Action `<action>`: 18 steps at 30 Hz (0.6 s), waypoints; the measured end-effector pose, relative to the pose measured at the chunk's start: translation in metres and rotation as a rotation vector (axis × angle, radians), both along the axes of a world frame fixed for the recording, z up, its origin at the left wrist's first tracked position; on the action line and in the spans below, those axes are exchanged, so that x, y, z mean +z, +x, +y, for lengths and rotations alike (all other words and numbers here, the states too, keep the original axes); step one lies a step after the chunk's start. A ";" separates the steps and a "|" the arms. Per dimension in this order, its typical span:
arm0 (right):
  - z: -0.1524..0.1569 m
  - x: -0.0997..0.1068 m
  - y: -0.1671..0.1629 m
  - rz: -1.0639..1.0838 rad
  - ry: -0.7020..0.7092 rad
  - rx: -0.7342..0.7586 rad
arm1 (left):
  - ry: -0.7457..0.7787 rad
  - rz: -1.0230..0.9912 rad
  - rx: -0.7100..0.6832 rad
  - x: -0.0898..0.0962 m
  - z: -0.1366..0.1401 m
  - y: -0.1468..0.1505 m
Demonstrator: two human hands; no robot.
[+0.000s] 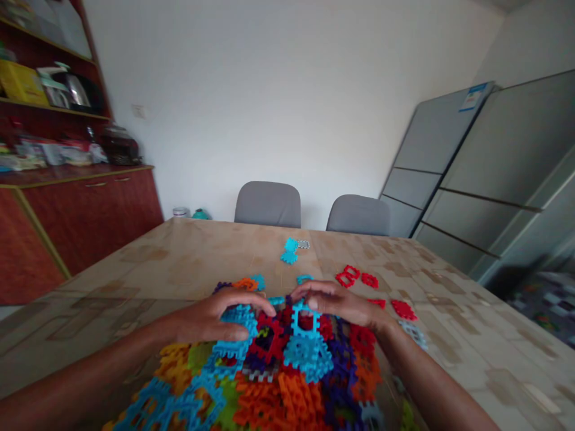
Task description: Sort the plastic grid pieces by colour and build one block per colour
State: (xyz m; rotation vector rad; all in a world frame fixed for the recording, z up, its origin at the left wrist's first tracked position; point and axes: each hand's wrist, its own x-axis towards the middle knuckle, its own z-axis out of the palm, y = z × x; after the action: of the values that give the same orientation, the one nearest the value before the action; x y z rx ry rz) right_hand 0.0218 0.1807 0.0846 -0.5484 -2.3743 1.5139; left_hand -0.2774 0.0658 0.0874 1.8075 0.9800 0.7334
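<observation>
A large pile of notched plastic building tiles [265, 398] in several colours lies close in front of me. My left hand [224, 314] curves over a stack of light blue building tiles [244, 317] on the pile's left side, its thumb resting on them and its forefinger reaching past them. With thumb and fingers, my right hand [335, 301] grips the top edge of a light blue square frame tile [305, 318]. Just below that frame sits another group of light blue tiles [309, 356]. Between my hands, a red tile [268, 335] stands out on the pile.
Farther back on the table [211, 251] lie joined light blue tiles [290, 251] beside a pale frame tile [304, 244]. Several red tiles [348, 275] are spread at right. Two grey chairs [268, 203] stand at the far edge, and a wooden cabinet [90, 221] is at left.
</observation>
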 end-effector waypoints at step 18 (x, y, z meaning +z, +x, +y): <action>0.149 -0.065 -0.100 -0.361 0.585 -0.396 | 0.124 0.003 0.697 -0.080 0.058 -0.060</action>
State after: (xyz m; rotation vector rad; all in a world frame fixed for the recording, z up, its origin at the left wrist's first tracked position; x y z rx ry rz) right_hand -0.0780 0.3293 0.0193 -1.1176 -2.5848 0.5476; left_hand -0.3373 0.1240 0.0078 1.5545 1.6227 1.2301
